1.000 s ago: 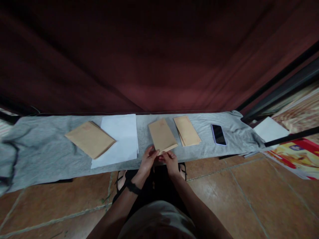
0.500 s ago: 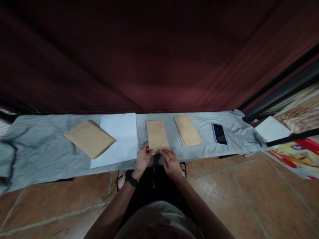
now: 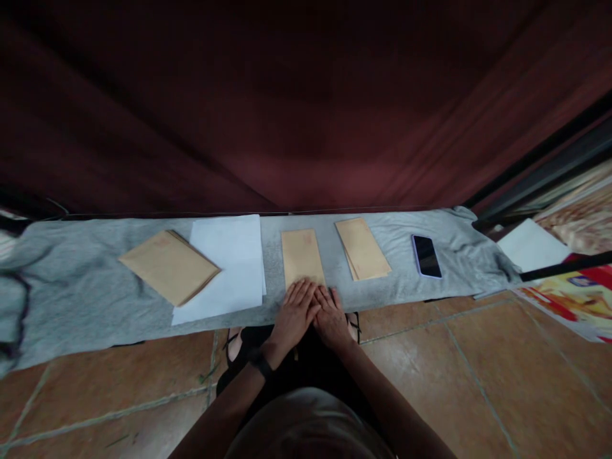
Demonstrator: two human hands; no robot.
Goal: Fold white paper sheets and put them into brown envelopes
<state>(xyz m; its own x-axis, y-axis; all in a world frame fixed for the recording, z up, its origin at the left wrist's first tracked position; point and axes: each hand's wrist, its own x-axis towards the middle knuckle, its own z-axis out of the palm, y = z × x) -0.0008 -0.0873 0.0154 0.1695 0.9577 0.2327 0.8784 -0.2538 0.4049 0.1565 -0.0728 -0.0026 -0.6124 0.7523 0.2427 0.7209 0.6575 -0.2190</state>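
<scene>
A brown paper envelope (image 3: pixel 303 255) lies flat in front of me on a grey cloth. On its near end rests my left hand (image 3: pixel 295 312), fingers stretched out and pointing away from me. Close beside it, my right hand (image 3: pixel 329 317) also lies flat, its fingers extended over the same end. The hands touch near the thumbs and cover the envelope's near edge. To the right are a few overlapping brown envelopes (image 3: pixel 366 250). At the left, a stack of brown envelopes (image 3: pixel 167 268) lies partly over white paper sheets (image 3: pixel 229 255).
A phone (image 3: pixel 427 256) with a pale purple edge lies at the right on the grey cloth (image 3: pixel 86 287). Behind the narrow surface hangs a dark red curtain (image 3: pixel 306 140). Dark bars and a colourful printed box (image 3: pixel 574 293) are at the far right. Below is a tiled floor (image 3: pixel 421 370).
My fingers were bent at the envelope's near edge, with the hands apart. Now both hands have moved together and lie flat over that end.
</scene>
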